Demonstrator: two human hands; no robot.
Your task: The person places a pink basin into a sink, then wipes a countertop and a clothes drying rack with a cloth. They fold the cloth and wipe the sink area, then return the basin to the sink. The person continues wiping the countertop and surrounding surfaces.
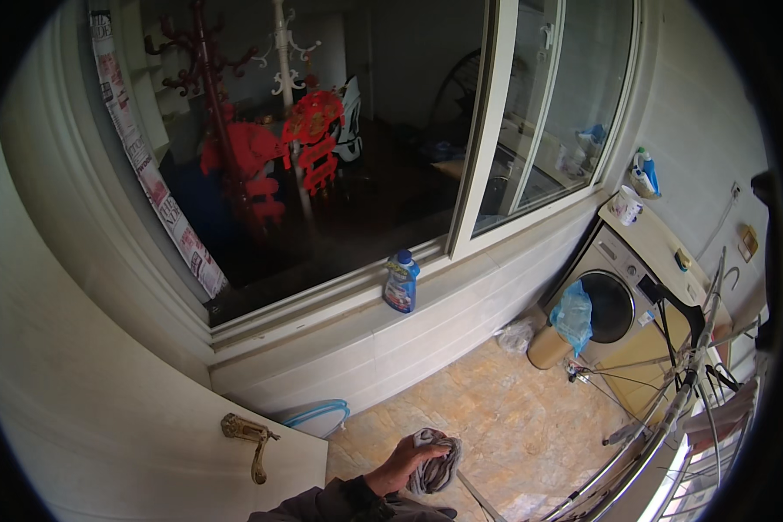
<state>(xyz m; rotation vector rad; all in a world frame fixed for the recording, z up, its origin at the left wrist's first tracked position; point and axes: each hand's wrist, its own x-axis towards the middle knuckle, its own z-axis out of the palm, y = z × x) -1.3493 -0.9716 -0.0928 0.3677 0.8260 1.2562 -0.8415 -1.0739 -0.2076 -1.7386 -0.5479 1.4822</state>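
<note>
My left hand (pixel 395 464) grips a bunched grey and white cloth (pixel 436 466) at the bottom centre, held above the tan stone-patterned floor. The thumb lies across the top of the cloth; the other fingers are mostly hidden. My right hand is out of view. On the sill under the window stands an upright blue plastic bottle (pixel 400 287) with a dark blue cap, apart from my hand. A thin pole (pixel 479 497) slants down from beside the cloth to the lower edge; what it belongs to cannot be made out.
To the left is a white door (pixel 137 391) with an ornate brass handle (pixel 251 444). A front-loading washing machine (pixel 603 293) stands far right, near a tan bin (pixel 548 346) with a blue bag. Metal drying-rack poles and hangers (pixel 685 385) crowd the right side. The window frame (pixel 473 130) borders the sill.
</note>
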